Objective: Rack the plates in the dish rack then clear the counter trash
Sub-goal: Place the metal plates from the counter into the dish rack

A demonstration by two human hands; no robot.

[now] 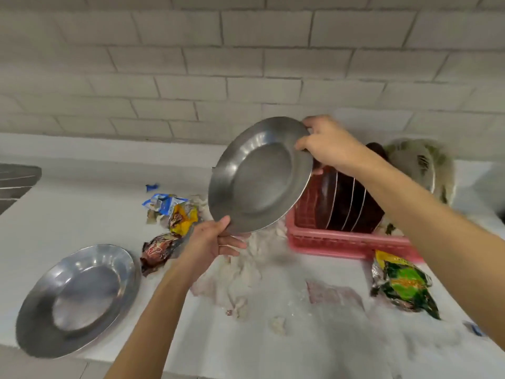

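While one plate (259, 175) is held, another plate (79, 299) rests.

A wall (246, 64) of pale, brick-shaped tiles with darker grout lines fills the upper half of the view; below it runs a white counter (68, 214). At the far left edge lies a grey ridged surface (16, 181), level with the counter; pale tiled floor (41, 367) shows beneath the counter's front edge at bottom left.

Bare forearms and hands (211, 243) (329, 149)
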